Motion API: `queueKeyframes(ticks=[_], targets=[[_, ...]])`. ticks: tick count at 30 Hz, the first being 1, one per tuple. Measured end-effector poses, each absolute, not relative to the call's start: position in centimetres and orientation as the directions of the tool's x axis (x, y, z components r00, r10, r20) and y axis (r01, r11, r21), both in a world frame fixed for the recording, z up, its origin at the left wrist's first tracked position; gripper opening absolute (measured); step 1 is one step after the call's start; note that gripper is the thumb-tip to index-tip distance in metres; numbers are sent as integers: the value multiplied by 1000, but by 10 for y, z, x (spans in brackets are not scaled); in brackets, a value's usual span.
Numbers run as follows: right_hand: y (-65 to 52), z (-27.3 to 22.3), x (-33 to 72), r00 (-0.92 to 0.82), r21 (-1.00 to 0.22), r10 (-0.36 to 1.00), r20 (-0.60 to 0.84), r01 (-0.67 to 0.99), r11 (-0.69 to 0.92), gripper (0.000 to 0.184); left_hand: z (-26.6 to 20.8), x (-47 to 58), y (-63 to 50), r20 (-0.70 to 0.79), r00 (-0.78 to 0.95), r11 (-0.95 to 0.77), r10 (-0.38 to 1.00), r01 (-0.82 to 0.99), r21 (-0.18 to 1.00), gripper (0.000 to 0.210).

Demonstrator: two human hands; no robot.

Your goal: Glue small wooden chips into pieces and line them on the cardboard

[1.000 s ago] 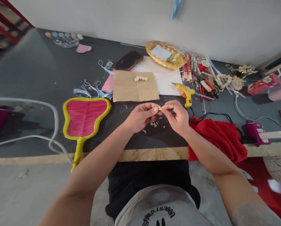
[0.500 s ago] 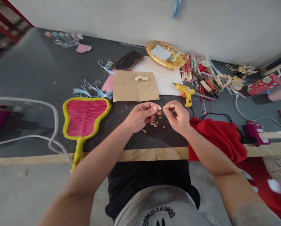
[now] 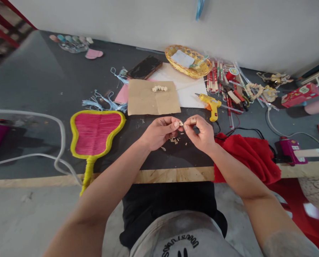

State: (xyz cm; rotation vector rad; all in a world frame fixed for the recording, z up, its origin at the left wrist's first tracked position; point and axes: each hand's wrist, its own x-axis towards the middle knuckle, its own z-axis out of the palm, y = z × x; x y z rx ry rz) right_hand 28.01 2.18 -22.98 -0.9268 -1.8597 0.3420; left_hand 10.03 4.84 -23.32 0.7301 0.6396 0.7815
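Between the thumb and fingers of my left hand [image 3: 162, 132] is a small cream-coloured beaded-looking piece [image 3: 181, 123]. My right hand [image 3: 201, 134] is pinched closed right beside that piece, its fingertips almost meeting the left ones; whatever it grips is too small to make out. Several tiny cream bits [image 3: 175, 141] lie on the dark tabletop under my hands. Beyond them, a curved cream strip [image 3: 160, 88] of similar look rests on a folded brown paper sheet [image 3: 140, 98]. A yellow glue gun [image 3: 212, 104] lies to the right of the paper.
A pink fan with yellow edging [image 3: 97, 134] lies at left, by blue tassels [image 3: 103, 101] and a white cable [image 3: 61, 142]. Behind are a dark phone-like slab [image 3: 145, 67] and a wicker basket [image 3: 172, 62]. A red cloth [image 3: 245, 157] hangs over the front edge at right.
My right fingertips have come slightly closer to the cream piece in my left hand. The view has shifted a little; the things on the table have stayed put.
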Motion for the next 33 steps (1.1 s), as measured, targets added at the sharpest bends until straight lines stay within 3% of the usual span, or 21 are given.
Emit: queueKeyframes(ticks=[8,13,20,33], targets=[[22,-230,291,-152,-705,785,600,364,609,10,-227,96,49,-258,567,505,782,-335,795,30],[23,-230,292,-317,-722,774,548,287,629,33,-227,95,49,-231,609,497,758,-310,811,31],[23,-227,290,-368,-674,728,578,287,680,19,-228,95,49,-228,643,486,732,-257,835,32],[23,-228,291,-355,-656,729,586,321,683,16,-227,95,49,-218,625,448,749,-236,862,28]])
